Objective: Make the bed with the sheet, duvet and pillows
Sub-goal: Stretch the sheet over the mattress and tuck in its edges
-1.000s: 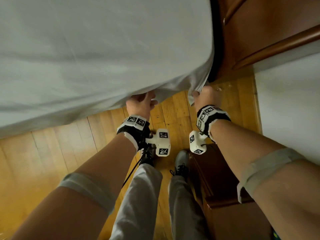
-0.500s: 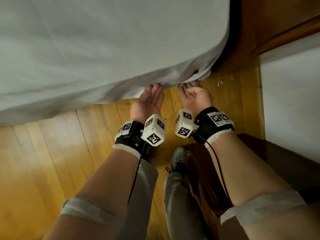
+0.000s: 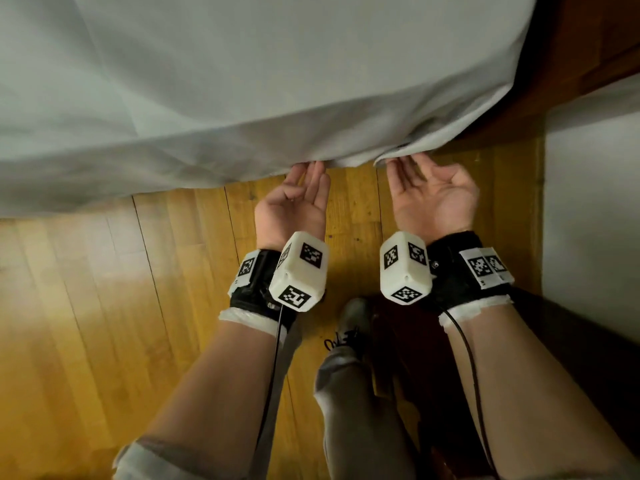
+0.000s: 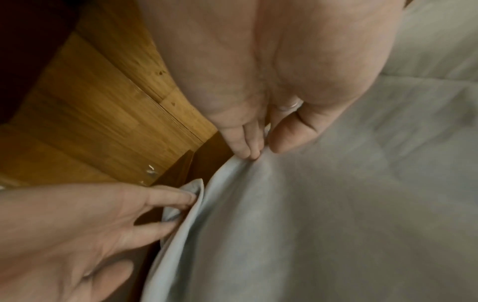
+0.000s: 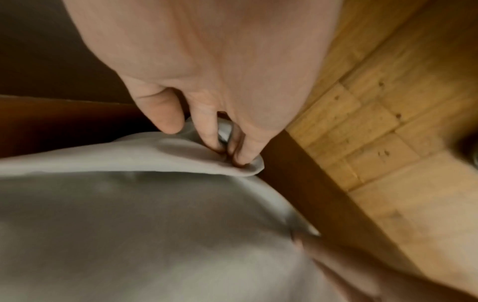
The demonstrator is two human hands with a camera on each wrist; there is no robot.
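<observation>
Palms up, the left hand (image 3: pixel 294 202) and right hand (image 3: pixel 433 195) push straight, unclenched fingers under the sheet (image 3: pixel 242 81) hem at the bed's corner; tucking seems underway, next needing deeper pushes.

Bed (image 3: pixel 540 109) covered by a pale grey sheet (image 3: pixel 242 81), hem draped over its near edge, dark wooden frame exposed at the right corner

Honey-coloured wood plank floor (image 3: pixel 104 306), a dark wooden cabinet (image 3: pixel 571 358) at the right, white wall (image 3: pixel 595 202) beyond.
</observation>
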